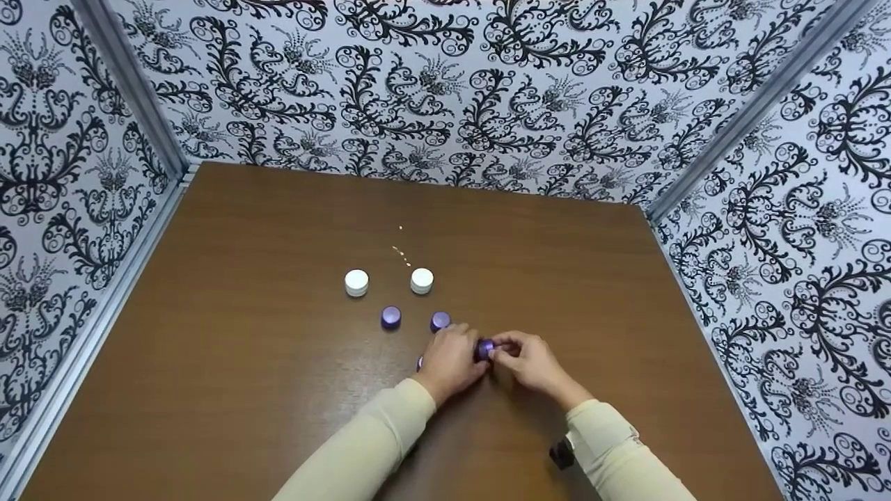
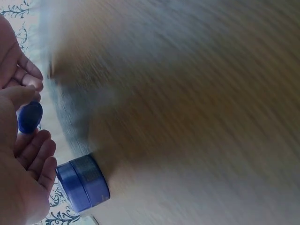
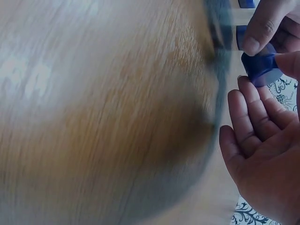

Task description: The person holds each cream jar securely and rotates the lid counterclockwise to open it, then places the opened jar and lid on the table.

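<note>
Both hands hold one small purple jar (image 1: 485, 349) between them, low over the front part of the brown table (image 1: 292, 417). My left hand (image 1: 452, 358) grips its left side, and my right hand (image 1: 532, 360) pinches it from the right with thumb and fingertips. In the right wrist view the jar (image 3: 260, 68) is tilted, with the left thumb on it and the right thumb against its other side; the other right fingers spread below. Another purple jar (image 2: 84, 183) stands close by the left fingers in the left wrist view. From above, the left hand mostly hides one purple jar (image 1: 420, 362).
Two more purple jars, one at left (image 1: 390, 318) and one at right (image 1: 440, 321), stand beyond the left hand. Farther back are a white jar (image 1: 356, 282) and a second white jar (image 1: 422, 280). Small pale specks (image 1: 400, 254) lie behind them. Patterned walls (image 1: 431, 83) enclose the table.
</note>
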